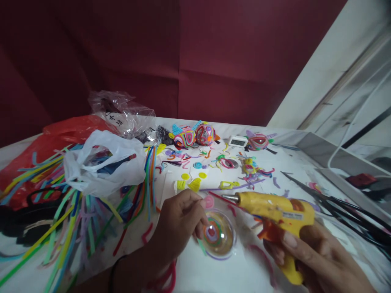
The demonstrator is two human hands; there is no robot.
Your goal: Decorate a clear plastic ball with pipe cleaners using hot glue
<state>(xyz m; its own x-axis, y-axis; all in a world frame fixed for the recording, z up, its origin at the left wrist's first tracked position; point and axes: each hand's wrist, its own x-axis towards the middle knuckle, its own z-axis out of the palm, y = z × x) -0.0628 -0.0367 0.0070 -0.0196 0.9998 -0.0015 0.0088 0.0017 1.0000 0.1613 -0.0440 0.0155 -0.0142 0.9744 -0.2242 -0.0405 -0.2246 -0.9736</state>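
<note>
My right hand (317, 254) is wrapped round the grip of a yellow hot glue gun (275, 207), its fingers by the orange trigger. The metal nozzle points left, above and to the right of a clear plastic dome (224, 234). Coiled rings of coloured pipe cleaner show on the dome, red at the centre. My left hand (183, 215) is curled closed, fingertips at the dome's left edge. Whatever it pinches is hidden. A small pink coiled disc (209, 202) shows right beside its fingers; I cannot tell whether they hold it.
Loose pipe cleaners (73, 228) and a white plastic bag (104, 162) cover the left. Behind lie yellow fin-shaped pieces (194, 184), decorated fish-like balls (185, 137) and a small digital display (238, 141). Black-handled scissors (330, 203) lie right, near a grey ledge (317, 148).
</note>
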